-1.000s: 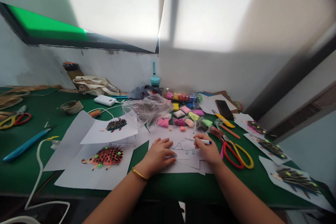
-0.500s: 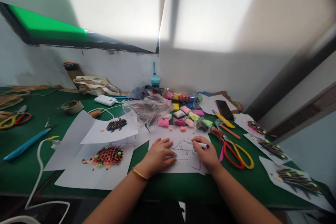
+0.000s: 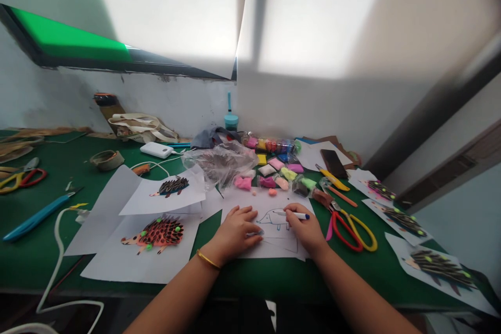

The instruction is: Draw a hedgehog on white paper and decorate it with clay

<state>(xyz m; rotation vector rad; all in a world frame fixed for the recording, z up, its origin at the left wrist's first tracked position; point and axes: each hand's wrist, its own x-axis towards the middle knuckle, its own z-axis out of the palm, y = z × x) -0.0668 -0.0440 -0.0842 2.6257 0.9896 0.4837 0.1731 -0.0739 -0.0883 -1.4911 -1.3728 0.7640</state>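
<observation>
My right hand [image 3: 303,227] is closed around a white marker [image 3: 294,214] with a dark blue end, its tip over the hedgehog outline [image 3: 270,216] drawn in blue on a white sheet [image 3: 235,201]. My left hand [image 3: 238,232] lies flat on the left part of that sheet, fingers spread. A small greyish piece, partly hidden, shows by its fingers. Small pink and orange clay lumps [image 3: 273,192] sit at the sheet's top edge. Behind them lie several packets of coloured clay [image 3: 267,182]. Scissors with red and yellow handles [image 3: 354,232] rest right of my right hand.
Finished hedgehog pictures lie to the left [image 3: 160,235] and along the right edge [image 3: 440,269]. A phone [image 3: 333,163], a yellow cutter [image 3: 332,178] and a clear plastic bag [image 3: 223,162] are on the green table [image 3: 235,279]. A white cable [image 3: 58,250] runs down the left.
My right hand and the marker have shifted very slightly left over the outline. My left hand stays in place on the sheet.
</observation>
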